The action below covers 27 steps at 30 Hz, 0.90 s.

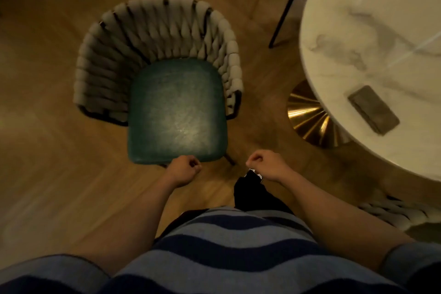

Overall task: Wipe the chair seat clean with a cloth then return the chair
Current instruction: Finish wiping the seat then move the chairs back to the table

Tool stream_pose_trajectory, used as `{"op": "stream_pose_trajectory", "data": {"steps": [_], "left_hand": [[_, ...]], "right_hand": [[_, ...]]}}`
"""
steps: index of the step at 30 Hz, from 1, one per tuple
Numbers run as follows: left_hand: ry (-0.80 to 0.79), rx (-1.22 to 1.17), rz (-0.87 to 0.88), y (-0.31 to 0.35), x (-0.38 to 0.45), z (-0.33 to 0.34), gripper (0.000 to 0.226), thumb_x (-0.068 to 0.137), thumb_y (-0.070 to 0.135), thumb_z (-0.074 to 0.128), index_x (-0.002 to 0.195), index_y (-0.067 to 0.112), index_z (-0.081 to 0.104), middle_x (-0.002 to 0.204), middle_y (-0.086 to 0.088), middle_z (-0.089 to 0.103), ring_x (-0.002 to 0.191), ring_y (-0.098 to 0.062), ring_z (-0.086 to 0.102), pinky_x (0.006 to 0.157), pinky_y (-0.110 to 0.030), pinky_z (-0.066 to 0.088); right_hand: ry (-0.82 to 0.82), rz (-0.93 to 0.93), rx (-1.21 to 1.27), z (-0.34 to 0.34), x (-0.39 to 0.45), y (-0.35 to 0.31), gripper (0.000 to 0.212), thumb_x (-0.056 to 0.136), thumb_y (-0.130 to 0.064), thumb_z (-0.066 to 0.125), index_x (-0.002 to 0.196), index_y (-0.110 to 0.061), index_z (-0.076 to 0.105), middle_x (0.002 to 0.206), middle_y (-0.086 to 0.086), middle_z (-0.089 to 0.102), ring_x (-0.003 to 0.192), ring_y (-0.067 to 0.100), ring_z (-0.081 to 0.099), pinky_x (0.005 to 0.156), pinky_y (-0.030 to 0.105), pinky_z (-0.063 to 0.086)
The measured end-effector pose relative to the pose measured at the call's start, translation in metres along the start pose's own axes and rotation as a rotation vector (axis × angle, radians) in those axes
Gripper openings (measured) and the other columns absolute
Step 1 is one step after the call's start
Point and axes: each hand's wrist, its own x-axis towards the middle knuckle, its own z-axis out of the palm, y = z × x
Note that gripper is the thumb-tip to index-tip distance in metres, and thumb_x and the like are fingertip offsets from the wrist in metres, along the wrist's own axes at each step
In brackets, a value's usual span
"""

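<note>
Both hands, left (185,166) and right (262,162), curled and empty above the woven-backed chair's teal padded seat (176,112), pulled clear of the round marble table (372,59); no cloth visible, so fetching one likely comes first

Dim warm light, overall motion blur, glare on the table (338,38).

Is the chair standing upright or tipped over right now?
Upright: the chair shows its green seat flat and facing up, woven backrest curving behind.
</note>
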Motion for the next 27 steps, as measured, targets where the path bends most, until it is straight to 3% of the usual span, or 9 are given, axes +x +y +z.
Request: {"op": "stream_pose_trajectory", "data": {"steps": [2, 6, 9, 14, 18, 22, 27], "left_hand": [[0.031, -0.069, -0.035, -0.039, -0.02, 0.001, 0.011, 0.095, 0.02, 0.058, 0.096, 0.013, 0.067, 0.083, 0.001, 0.062, 0.078, -0.017, 0.058, 0.073, -0.032, 0.05], [0.067, -0.183, -0.071, -0.112, -0.06, 0.002, 0.009, 0.094, 0.016, 0.058, 0.088, 0.016, 0.065, 0.079, 0.002, 0.06, 0.075, -0.017, 0.057, 0.071, -0.033, 0.049], [0.075, -0.246, -0.111, -0.163, -0.09, 0.002, 0.013, 0.095, 0.014, 0.057, 0.094, 0.007, 0.068, 0.082, -0.004, 0.062, 0.076, -0.019, 0.057, 0.069, -0.029, 0.045], [0.077, -0.315, -0.167, -0.239, -0.124, -0.01, 0.011, 0.095, 0.014, 0.056, 0.091, 0.01, 0.066, 0.081, -0.003, 0.062, 0.075, -0.018, 0.057, 0.068, -0.027, 0.042], [0.075, -0.337, -0.21, -0.285, -0.129, -0.028, 0.012, 0.096, 0.015, 0.056, 0.093, 0.009, 0.066, 0.082, -0.005, 0.062, 0.076, -0.019, 0.056, 0.069, -0.028, 0.042], [0.056, -0.31, -0.218, -0.31, -0.112, -0.061, 0.012, 0.095, 0.015, 0.057, 0.092, 0.008, 0.066, 0.082, -0.006, 0.061, 0.073, -0.017, 0.054, 0.065, -0.026, 0.04], [0.047, -0.248, -0.167, -0.317, -0.064, -0.124, 0.011, 0.096, 0.017, 0.057, 0.091, 0.01, 0.065, 0.079, -0.002, 0.061, 0.068, -0.013, 0.054, 0.055, -0.024, 0.04]], "right_hand": [[-0.029, -0.006, -0.065, 0.031, -0.002, -0.013, 0.013, 0.097, -0.029, 0.068, 0.103, -0.018, 0.071, 0.099, -0.002, 0.069, 0.095, 0.016, 0.065, 0.087, 0.034, 0.055], [-0.076, -0.03, -0.148, 0.099, -0.012, -0.038, 0.008, 0.097, -0.027, 0.069, 0.095, -0.019, 0.07, 0.085, -0.007, 0.066, 0.085, 0.014, 0.064, 0.071, 0.025, 0.049], [-0.085, -0.051, -0.234, 0.149, -0.022, -0.058, 0.008, 0.096, -0.029, 0.07, 0.092, -0.022, 0.069, 0.083, -0.007, 0.067, 0.078, 0.011, 0.064, 0.065, 0.02, 0.046], [-0.099, -0.066, -0.235, 0.216, -0.033, -0.092, 0.008, 0.094, -0.029, 0.07, 0.094, -0.022, 0.073, 0.09, -0.004, 0.072, 0.089, 0.016, 0.07, 0.087, 0.034, 0.057], [-0.113, -0.095, -0.259, 0.249, -0.031, -0.122, 0.006, 0.094, -0.028, 0.071, 0.093, -0.022, 0.072, 0.087, -0.007, 0.069, 0.089, 0.015, 0.067, 0.088, 0.032, 0.055], [-0.106, -0.1, -0.236, 0.266, -0.014, -0.152, 0.01, 0.095, -0.027, 0.07, 0.085, -0.03, 0.068, 0.097, -0.002, 0.071, 0.096, 0.019, 0.068, 0.09, 0.037, 0.055], [-0.049, -0.09, -0.182, 0.265, 0.028, -0.198, 0.014, 0.096, -0.023, 0.067, 0.102, -0.011, 0.073, 0.096, 0.005, 0.073, 0.091, 0.022, 0.069, 0.083, 0.037, 0.056]]}}
